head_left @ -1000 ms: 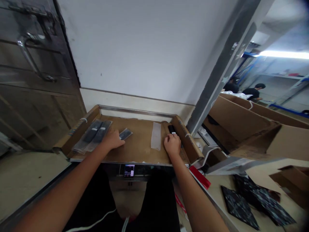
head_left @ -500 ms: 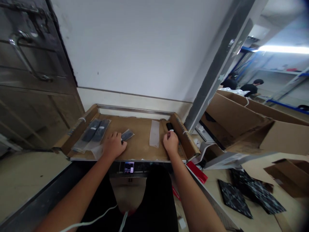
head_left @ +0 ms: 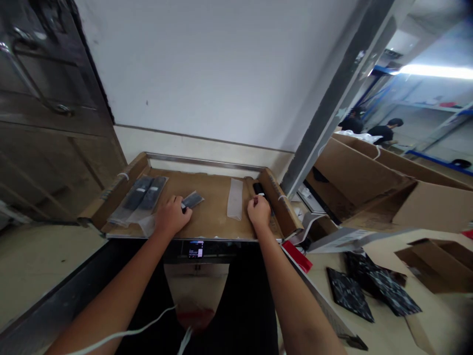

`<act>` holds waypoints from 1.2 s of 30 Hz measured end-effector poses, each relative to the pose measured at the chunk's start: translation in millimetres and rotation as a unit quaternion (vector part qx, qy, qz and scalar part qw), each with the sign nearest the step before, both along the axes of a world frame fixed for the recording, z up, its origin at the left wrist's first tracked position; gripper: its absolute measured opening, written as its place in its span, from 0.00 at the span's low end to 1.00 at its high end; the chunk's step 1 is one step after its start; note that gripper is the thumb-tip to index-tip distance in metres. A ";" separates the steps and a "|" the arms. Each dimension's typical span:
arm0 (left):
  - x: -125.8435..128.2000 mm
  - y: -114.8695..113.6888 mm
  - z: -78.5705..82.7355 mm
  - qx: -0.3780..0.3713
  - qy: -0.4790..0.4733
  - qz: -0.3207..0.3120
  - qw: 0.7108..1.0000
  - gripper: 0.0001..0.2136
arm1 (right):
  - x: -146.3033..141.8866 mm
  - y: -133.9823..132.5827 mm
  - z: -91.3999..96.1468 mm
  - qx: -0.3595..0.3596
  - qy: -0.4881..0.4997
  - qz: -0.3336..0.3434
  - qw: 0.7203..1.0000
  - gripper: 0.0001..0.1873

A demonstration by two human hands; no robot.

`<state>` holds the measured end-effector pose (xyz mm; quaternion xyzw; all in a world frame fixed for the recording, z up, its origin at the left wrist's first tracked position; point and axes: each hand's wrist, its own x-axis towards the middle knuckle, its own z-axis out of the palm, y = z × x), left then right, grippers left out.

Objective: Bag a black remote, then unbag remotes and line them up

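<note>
My left hand (head_left: 172, 215) rests on the cardboard-lined tray (head_left: 212, 229), fingers curled over the near end of a small dark item in a clear sleeve (head_left: 193, 199). Left of it lie two longer dark items in clear plastic sleeves (head_left: 142, 195), each with a small white label. An unfilled translucent sleeve (head_left: 235, 198) lies flat between the hands. My right hand (head_left: 259, 212) is closed in a pinch at the near end of a black object (head_left: 258, 188) by the tray's right wall. What the pinch holds, if anything, is hidden.
Cardboard walls (head_left: 281, 207) edge the tray at both sides. A lit phone (head_left: 195, 249) sits below its front edge. Large open cartons (head_left: 369, 182) stand at right, with dark patterned packets (head_left: 349, 293) below. Two people work in the background. A white cable (head_left: 125, 333) crosses my lap.
The view has shifted slightly, so the tray sits a little higher in it. Both hands stay nearly in place, the left at the small sleeved item and the right by the black object.
</note>
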<state>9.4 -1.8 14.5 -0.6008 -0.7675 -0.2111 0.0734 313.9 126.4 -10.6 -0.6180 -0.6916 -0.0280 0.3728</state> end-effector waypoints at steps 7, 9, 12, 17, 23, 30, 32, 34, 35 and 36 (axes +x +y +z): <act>-0.6 0.5 -1.5 -0.002 -0.001 0.001 1.000 0.16 | 1.2 3.1 -1.5 -0.009 0.008 0.006 1.000 0.13; -1.1 1.1 -2.1 -0.004 0.002 0.000 1.000 0.17 | 1.0 3.2 -1.7 -0.013 0.005 0.004 1.000 0.13; -2.1 1.6 -2.9 -0.012 0.021 -0.003 1.000 0.18 | 0.7 2.9 -1.9 -0.005 0.009 0.003 1.000 0.12; -4.0 2.6 -3.9 -0.021 0.024 -0.021 0.999 0.19 | 1.1 2.3 -1.8 0.002 0.021 0.006 1.000 0.13; -4.5 2.6 -4.7 -0.011 0.026 -0.023 0.999 0.19 | 1.2 1.6 -0.6 -0.002 0.022 0.010 1.000 0.12; -3.7 2.1 -5.8 -0.005 0.032 -0.017 0.999 0.18 | 1.9 1.6 -1.7 0.005 0.036 0.016 0.999 0.12; -3.8 2.6 -6.1 -0.005 0.037 -0.017 0.999 0.18 | 2.2 2.5 -2.8 0.010 0.043 0.019 0.999 0.12; -3.8 2.9 -6.4 -0.004 0.038 -0.017 0.999 0.18 | 2.5 3.6 -3.7 0.012 0.046 0.023 0.999 0.12; -3.8 2.9 -6.5 -0.005 0.039 -0.018 0.999 0.18 | 2.7 4.2 -4.1 0.013 0.047 0.023 0.999 0.12; -3.7 2.7 -6.4 -0.005 0.042 -0.021 0.999 0.18 | 2.8 4.6 -4.4 0.013 0.048 0.023 0.998 0.12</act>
